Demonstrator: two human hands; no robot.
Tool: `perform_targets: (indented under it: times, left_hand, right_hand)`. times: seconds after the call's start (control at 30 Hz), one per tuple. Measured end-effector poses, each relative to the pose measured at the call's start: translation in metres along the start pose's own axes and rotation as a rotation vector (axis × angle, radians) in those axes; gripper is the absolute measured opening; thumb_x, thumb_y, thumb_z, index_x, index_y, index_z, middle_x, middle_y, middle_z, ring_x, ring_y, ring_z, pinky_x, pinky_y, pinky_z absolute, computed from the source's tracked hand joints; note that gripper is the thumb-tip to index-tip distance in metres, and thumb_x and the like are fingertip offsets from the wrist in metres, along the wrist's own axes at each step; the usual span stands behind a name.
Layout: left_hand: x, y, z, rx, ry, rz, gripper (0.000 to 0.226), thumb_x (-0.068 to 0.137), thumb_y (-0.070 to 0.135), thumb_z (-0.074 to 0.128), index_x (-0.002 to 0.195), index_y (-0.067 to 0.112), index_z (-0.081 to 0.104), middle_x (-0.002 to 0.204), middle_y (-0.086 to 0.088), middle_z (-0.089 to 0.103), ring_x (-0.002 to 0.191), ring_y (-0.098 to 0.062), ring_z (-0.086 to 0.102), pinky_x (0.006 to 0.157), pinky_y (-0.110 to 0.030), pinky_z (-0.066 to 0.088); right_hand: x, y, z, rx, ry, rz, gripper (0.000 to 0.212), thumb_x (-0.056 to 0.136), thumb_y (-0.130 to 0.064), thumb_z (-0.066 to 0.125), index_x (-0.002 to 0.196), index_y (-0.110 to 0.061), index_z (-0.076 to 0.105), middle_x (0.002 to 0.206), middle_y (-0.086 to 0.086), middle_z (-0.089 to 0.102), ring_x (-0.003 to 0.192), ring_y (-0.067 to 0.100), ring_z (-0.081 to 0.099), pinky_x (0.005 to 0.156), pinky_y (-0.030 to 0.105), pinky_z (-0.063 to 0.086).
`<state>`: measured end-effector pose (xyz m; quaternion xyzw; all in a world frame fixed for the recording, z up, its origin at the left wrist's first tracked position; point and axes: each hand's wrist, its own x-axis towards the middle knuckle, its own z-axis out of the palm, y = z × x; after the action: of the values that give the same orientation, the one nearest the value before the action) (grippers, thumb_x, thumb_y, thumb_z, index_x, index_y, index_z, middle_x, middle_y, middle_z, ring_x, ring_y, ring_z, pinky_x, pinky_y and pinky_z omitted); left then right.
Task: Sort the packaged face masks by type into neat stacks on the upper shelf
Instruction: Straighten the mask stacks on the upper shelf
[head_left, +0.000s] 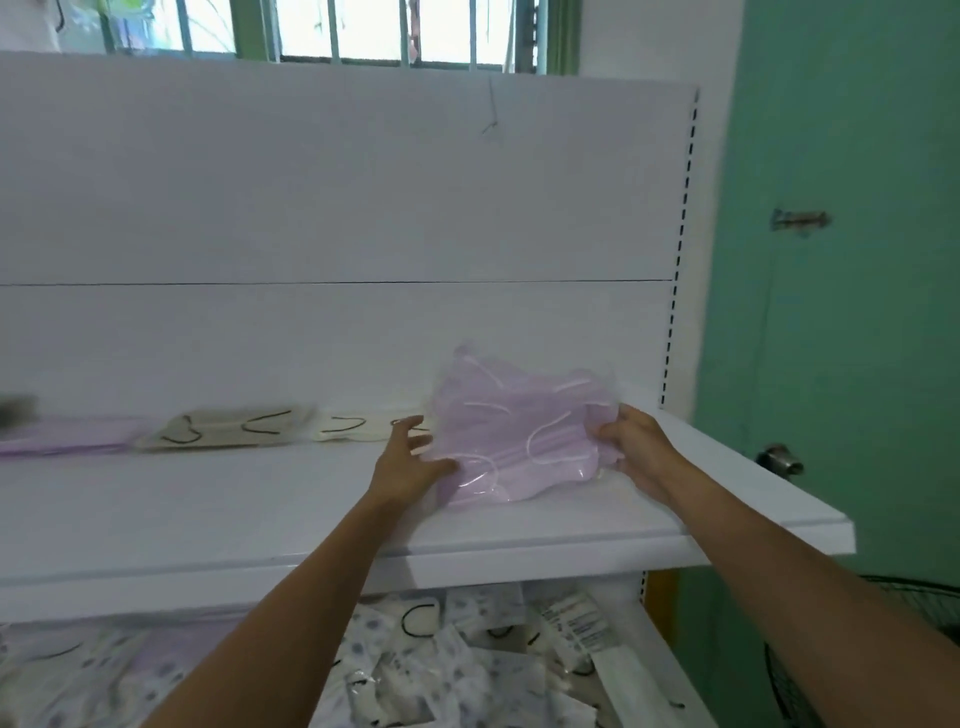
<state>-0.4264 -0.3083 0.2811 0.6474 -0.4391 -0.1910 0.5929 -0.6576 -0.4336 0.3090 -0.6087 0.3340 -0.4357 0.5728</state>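
Small shop or stockroom, white slotted retail shelving (680, 249), loose packaged masks (467, 665) heaped below, green door (841, 312)

A single wide-angle head view looks forward and slightly down, close on the upper shelf (311, 509) mid-frame. A lower shelf (660, 665) crosses the bottom edge, a window (363, 31) the top, and a green door (841, 312) the right.

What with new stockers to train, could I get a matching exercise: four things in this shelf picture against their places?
Things:
1. purple mask packs
2. beige mask pack
3. mixed mask pile
4. door knob

Places:
A. green door
B. lower shelf
C. between left hand and right hand
D. upper shelf, left of both hands

Pairs: 1-C, 2-D, 3-B, 4-A
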Motion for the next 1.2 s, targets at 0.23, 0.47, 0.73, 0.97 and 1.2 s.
perform_targets:
  times: [0.23, 0.47, 0.73, 0.97, 1.2]
  left_hand:
    - [-0.003, 0.025, 0.021, 0.069, 0.067, 0.170, 0.067, 0.071, 0.022, 0.081, 0.125, 0.024, 0.041, 0.109, -0.002, 0.057, 0.095, -0.021, 0.058, 0.080, -0.026, 0.046]
    - [-0.006, 0.009, 0.029, 0.162, -0.015, 0.140, 0.088, 0.071, 0.011, 0.079, 0.138, 0.026, 0.024, 0.108, -0.011, 0.055, 0.097, -0.027, 0.057, 0.083, -0.032, 0.048]
    - [-0.009, 0.010, 0.027, 0.253, 0.074, 0.137, 0.032, 0.077, 0.036, 0.074, 0.070, 0.012, 0.053, 0.064, 0.000, 0.051, 0.061, -0.017, 0.046, 0.056, -0.026, 0.036]
    - [-0.008, 0.010, 0.021, -0.084, -0.054, 0.081, 0.078, 0.050, 0.040, 0.079, 0.116, 0.016, 0.047, 0.102, 0.001, 0.060, 0.090, -0.013, 0.059, 0.070, -0.024, 0.047]
    - [0.002, -0.004, 0.022, -0.039, -0.021, -0.013, 0.091, 0.047, 0.064, 0.083, 0.120, 0.022, 0.048, 0.110, -0.005, 0.064, 0.099, -0.023, 0.064, 0.087, -0.047, 0.053]
  right_hand:
    - [-0.006, -0.005, -0.019, -0.126, -0.089, -0.003, 0.028, 0.087, -0.033, 0.062, 0.111, -0.018, 0.058, 0.108, -0.004, 0.061, 0.099, 0.014, 0.056, 0.082, 0.036, 0.041]
    - [-0.010, 0.016, -0.028, -0.117, -0.027, -0.083, 0.040, 0.075, -0.013, 0.077, 0.111, -0.017, 0.061, 0.115, 0.004, 0.066, 0.101, 0.018, 0.064, 0.091, 0.033, 0.051]
    - [-0.013, 0.018, -0.022, -0.025, -0.011, -0.146, 0.048, 0.073, -0.002, 0.076, 0.114, -0.014, 0.056, 0.110, 0.002, 0.065, 0.090, 0.005, 0.062, 0.066, 0.010, 0.049]
    - [-0.001, 0.018, -0.017, -0.077, -0.073, -0.087, 0.077, 0.071, -0.006, 0.079, 0.136, -0.025, 0.042, 0.132, 0.000, 0.046, 0.119, 0.018, 0.048, 0.091, 0.025, 0.041]
    - [0.000, 0.016, -0.005, 0.021, 0.069, -0.118, 0.055, 0.076, -0.003, 0.074, 0.125, -0.016, 0.053, 0.116, 0.002, 0.056, 0.105, 0.018, 0.055, 0.069, 0.015, 0.042]
